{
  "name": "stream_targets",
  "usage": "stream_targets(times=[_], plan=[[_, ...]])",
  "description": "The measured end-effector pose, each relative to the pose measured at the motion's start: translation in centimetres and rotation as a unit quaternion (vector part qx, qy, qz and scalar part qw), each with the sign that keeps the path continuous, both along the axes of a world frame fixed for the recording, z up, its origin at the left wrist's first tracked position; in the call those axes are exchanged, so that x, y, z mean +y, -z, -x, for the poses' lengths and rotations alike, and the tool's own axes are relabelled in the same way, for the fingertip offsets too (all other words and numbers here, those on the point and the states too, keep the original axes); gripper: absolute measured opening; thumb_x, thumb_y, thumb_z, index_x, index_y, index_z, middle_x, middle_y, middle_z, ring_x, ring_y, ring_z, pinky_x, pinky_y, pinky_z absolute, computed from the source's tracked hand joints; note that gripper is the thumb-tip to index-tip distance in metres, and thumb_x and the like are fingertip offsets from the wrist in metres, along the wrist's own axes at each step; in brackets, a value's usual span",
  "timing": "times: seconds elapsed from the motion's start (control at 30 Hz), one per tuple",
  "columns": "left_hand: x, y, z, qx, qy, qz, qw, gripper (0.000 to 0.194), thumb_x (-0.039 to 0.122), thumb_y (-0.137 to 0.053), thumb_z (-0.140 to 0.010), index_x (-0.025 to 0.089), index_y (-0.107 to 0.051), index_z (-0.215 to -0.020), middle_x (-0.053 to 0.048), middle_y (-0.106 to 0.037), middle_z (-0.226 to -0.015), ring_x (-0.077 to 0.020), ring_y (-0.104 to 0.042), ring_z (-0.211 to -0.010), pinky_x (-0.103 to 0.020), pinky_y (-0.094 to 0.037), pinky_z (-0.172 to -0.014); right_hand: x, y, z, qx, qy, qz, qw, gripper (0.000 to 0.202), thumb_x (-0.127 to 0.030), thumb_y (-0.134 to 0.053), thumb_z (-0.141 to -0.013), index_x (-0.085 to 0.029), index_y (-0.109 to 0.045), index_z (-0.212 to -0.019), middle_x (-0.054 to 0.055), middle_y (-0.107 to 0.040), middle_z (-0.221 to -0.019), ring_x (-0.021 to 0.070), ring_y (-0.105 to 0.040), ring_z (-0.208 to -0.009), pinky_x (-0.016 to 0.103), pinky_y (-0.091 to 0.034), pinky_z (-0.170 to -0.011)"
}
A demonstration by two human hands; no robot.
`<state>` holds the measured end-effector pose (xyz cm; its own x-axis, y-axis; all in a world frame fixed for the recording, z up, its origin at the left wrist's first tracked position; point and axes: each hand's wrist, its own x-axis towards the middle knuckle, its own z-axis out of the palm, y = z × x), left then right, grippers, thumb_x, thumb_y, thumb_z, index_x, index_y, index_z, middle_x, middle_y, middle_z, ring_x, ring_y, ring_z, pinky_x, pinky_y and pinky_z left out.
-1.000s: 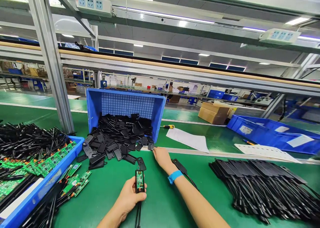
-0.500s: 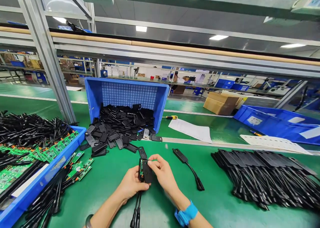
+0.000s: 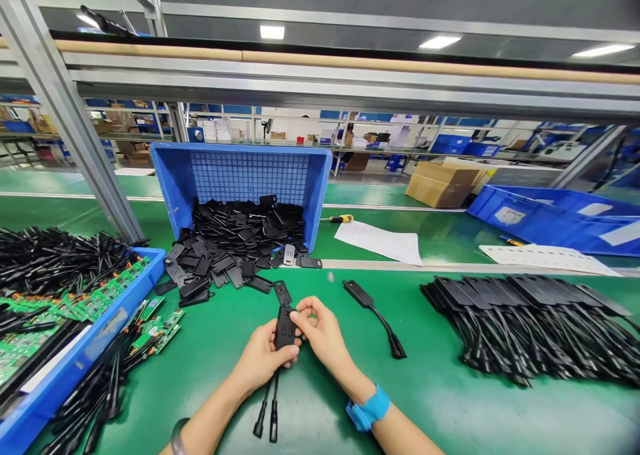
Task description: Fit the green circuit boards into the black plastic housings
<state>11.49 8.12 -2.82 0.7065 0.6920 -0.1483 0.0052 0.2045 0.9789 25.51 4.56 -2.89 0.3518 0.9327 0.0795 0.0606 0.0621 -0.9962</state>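
Observation:
A black plastic case (image 3: 285, 328) with two short cables hanging down is held upright over the green mat. My left hand (image 3: 261, 358) grips its left side and lower end, thumb across the front. My right hand (image 3: 320, 325) pinches its upper right edge. The cover lies over the case, and no green board shows in it. Just above, a loose black cover (image 3: 282, 292) lies on the mat. To the right rests a single black case with a forked cable (image 3: 358, 294).
A tipped blue bin (image 3: 320, 195) spills black covers at the centre back. At left, a blue tray (image 3: 95, 342) holds green boards and black cables. Rows of cased cables (image 3: 520, 295) lie at right. Behind are a screwdriver (image 3: 344, 218), paper sheets (image 3: 380, 242) and a carton (image 3: 440, 183).
The cover, earlier skewed with the green board exposed beside it, now lies in line over the case. My hands stay on it. The view has shifted slightly.

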Motion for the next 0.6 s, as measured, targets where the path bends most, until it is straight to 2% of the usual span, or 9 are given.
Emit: stream_targets(times=[0.1,0.2,0.3,0.43,0.5,0.53,0.6], plan=[[0.0,0.2,0.1,0.008,0.006,-0.019,1.0,0.044,0.037,-0.072,-0.068,0.012,-0.057,-0.1,-0.01,-0.066,-0.092,-0.0142,-0.063,-0.067,-0.022,-0.048,-0.054,0.0,-0.1,0.0,0.031,-0.059,0.031,0.997,0.042,-0.059,-0.058,-0.075,-0.019,-0.055,-0.086,-0.004,-0.052,-0.064,0.0099,-0.049,-0.048,0.021,-0.036,-0.045],[-0.1,0.5,0.2,0.024,0.007,-0.052,0.998,0.043,0.038,-0.068,-0.072,0.013,-0.056,-0.106,-0.012,-0.066,-0.097,-0.0199,-0.067,-0.077,-0.026,-0.053,-0.059,0.1,-0.4,-0.2,0.048,-0.099,0.049,0.993,0.044,-0.061,-0.055,-0.076,-0.017,-0.057,-0.075,-0.005,-0.047,-0.055,0.0087,-0.041,-0.047,0.021,-0.029,-0.045],[-0.2,0.8,0.2,0.045,0.013,-0.092,0.995,0.039,0.038,-0.062,-0.078,0.013,-0.056,-0.108,-0.012,-0.068,-0.093,-0.0217,-0.069,-0.076,-0.029,-0.055,-0.062,0.1,-0.4,-0.4,0.064,-0.096,0.042,0.992,0.044,-0.06,-0.059,-0.074,-0.017,-0.055,-0.067,-0.006,-0.041,-0.053,0.0081,-0.033,-0.049,0.022,-0.025,-0.047],[-0.3,0.8,0.1,0.058,0.007,-0.088,0.994,0.036,0.038,-0.061,-0.078,0.012,-0.056,-0.103,-0.011,-0.069,-0.083,-0.0207,-0.069,-0.068,-0.03,-0.056,-0.062,0.1,-0.1,-0.1,0.053,-0.081,0.044,0.994,0.039,-0.055,-0.055,-0.078,-0.017,-0.055,-0.068,-0.005,-0.039,-0.055,0.0096,-0.033,-0.051,0.022,-0.029,-0.05],[-0.2,0.7,-0.1,0.042,-0.007,-0.059,0.997,0.041,0.038,-0.064,-0.076,0.011,-0.055,-0.105,-0.011,-0.069,-0.085,-0.0202,-0.068,-0.068,-0.03,-0.055,-0.062,-0.1,0.2,0.4,-0.004,-0.065,0.04,0.997,0.036,-0.05,-0.048,-0.084,-0.017,-0.06,-0.081,-0.002,-0.047,-0.064,0.0116,-0.04,-0.054,0.025,-0.037,-0.054],[-0.2,0.8,-0.2,0.019,-0.015,-0.042,0.999,0.046,0.037,-0.067,-0.074,0.011,-0.054,-0.11,-0.012,-0.069,-0.09,-0.0202,-0.068,-0.072,-0.03,-0.055,-0.065,-0.2,0.3,0.7,-0.055,-0.054,0.029,0.997,0.035,-0.047,-0.048,-0.084,-0.016,-0.061,-0.094,0.001,-0.052,-0.073,0.0133,-0.045,-0.059,0.027,-0.041,-0.058],[-0.2,0.8,-0.3,-0.045,-0.021,-0.006,0.999,0.067,0.032,-0.073,-0.069,0.015,-0.045,-0.127,-0.012,-0.067,-0.102,-0.0201,-0.067,-0.083,-0.029,-0.053,-0.074,-0.5,0.4,1.2,-0.184,-0.037,-0.003,0.982,0.046,-0.039,-0.052,-0.082,-0.015,-0.052,-0.122,0.008,-0.055,-0.097,0.0183,-0.053,-0.077,0.033,-0.046,-0.074]])
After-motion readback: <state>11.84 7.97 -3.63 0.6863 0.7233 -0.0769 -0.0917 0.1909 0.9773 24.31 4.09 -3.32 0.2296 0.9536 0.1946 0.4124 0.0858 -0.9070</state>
